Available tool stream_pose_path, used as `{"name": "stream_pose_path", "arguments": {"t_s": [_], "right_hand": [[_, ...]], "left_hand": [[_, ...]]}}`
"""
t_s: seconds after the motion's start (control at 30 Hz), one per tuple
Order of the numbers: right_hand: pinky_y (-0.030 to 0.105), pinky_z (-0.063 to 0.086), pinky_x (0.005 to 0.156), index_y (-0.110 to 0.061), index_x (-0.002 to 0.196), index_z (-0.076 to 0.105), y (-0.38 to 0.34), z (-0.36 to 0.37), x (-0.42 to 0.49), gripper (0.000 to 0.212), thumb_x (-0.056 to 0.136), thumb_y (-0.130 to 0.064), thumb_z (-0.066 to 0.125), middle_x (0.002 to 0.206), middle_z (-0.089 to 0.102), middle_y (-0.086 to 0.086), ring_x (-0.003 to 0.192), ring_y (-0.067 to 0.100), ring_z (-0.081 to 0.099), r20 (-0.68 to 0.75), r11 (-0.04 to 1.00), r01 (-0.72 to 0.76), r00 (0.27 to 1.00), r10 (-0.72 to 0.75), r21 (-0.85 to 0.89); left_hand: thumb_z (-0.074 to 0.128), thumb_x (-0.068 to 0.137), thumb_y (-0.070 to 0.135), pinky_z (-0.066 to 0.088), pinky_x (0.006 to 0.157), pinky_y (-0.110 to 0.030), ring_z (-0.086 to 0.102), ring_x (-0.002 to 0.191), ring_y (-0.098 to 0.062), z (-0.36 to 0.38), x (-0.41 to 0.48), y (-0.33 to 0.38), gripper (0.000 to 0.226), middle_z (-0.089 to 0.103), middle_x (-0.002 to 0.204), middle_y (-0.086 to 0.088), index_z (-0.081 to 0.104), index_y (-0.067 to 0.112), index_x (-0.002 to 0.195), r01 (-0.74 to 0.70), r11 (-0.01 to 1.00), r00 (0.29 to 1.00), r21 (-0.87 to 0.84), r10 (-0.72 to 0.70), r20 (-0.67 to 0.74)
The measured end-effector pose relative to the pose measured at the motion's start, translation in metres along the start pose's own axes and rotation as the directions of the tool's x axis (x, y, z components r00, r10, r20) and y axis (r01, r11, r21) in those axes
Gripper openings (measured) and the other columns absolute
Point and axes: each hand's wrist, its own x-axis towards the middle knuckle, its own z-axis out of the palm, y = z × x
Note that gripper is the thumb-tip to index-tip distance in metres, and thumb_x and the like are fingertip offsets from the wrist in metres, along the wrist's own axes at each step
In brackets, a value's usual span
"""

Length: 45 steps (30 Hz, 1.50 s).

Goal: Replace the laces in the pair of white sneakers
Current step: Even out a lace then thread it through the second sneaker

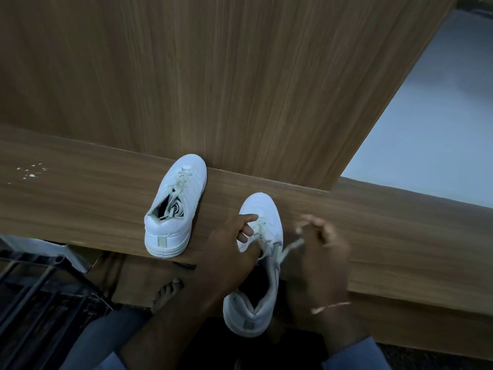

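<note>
On the wood-grain table (pixel 80 204), the left hand (pixel 232 241) is gripping the near sneaker (pixel 262 209), smooth and white, at its lacing. The blurred right hand (pixel 322 241) is pinching its flat cream lace (pixel 290 248). The second sneaker (pixel 184 204) is sitting beside it, loosely laced.

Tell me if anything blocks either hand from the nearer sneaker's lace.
Nothing visible does. The left hand holds the nearer sneaker at its eyelets, the right hand pinches its lace; the other sneaker stands apart.
</note>
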Motion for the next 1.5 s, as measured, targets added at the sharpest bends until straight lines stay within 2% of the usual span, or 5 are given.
{"name": "stream_pose_path", "arguments": {"t_s": [0.17,0.47,0.77,1.13,1.5], "right_hand": [[0.028,0.054,0.087,-0.012,0.106,0.064,-0.028,-0.040,0.026,0.013,0.097,-0.011,0.054,0.092,0.069,0.003,0.087,0.007,0.067,-0.461,0.965,0.227,0.876,-0.143,0.132],[0.004,0.039,0.070,-0.020,0.100,0.077,-0.001,0.004,-0.023,0.015,0.093,-0.019,0.064,0.084,0.064,-0.013,0.076,-0.006,0.056,0.468,0.788,0.462,0.846,-0.255,-0.407],[0.034,0.050,0.064,-0.020,0.079,0.068,-0.008,0.020,-0.036,0.006,0.085,-0.021,0.066,0.077,0.066,-0.006,0.072,0.013,0.061,0.408,0.738,0.421,0.887,-0.215,-0.528],[0.024,0.028,0.064,-0.022,0.102,0.063,-0.020,0.032,-0.039,0.021,0.098,-0.032,0.045,0.103,0.058,-0.006,0.094,0.015,0.057,0.453,0.575,0.418,0.887,-0.090,-0.703],[0.006,0.038,0.064,-0.020,0.084,0.069,0.008,0.029,-0.030,0.007,0.089,-0.017,0.065,0.082,0.064,-0.009,0.076,0.001,0.058,0.464,0.843,0.350,0.875,-0.138,-0.409]], "left_hand": [[0.067,0.078,0.034,0.042,0.081,-0.018,0.056,0.093,-0.009,-0.009,-0.009,-0.002,0.055,0.054,0.103,0.009,0.047,0.026,0.128,-0.085,0.899,0.967,0.430,-0.029,0.252],[0.068,0.080,0.021,0.050,0.061,-0.023,0.064,0.064,-0.003,-0.004,-0.001,-0.004,0.007,0.069,0.066,0.009,0.074,0.024,0.079,0.102,0.950,0.994,0.295,-0.110,0.011],[0.068,0.081,0.012,0.050,0.061,-0.017,0.065,0.061,0.003,-0.008,-0.002,-0.006,0.021,0.071,0.064,0.013,0.071,0.029,0.069,0.241,0.969,0.969,0.050,-0.243,0.044],[0.067,0.084,0.012,0.055,0.069,-0.030,0.067,0.064,-0.002,-0.010,-0.003,-0.007,0.027,0.072,0.066,0.011,0.069,0.033,0.067,0.194,0.980,0.980,0.040,-0.195,0.042],[0.060,0.093,0.023,0.046,0.061,-0.026,0.058,0.058,-0.014,-0.006,0.002,-0.009,0.039,0.065,0.062,-0.007,0.069,0.018,0.055,0.487,0.793,0.873,-0.367,-0.429,0.233]]}}
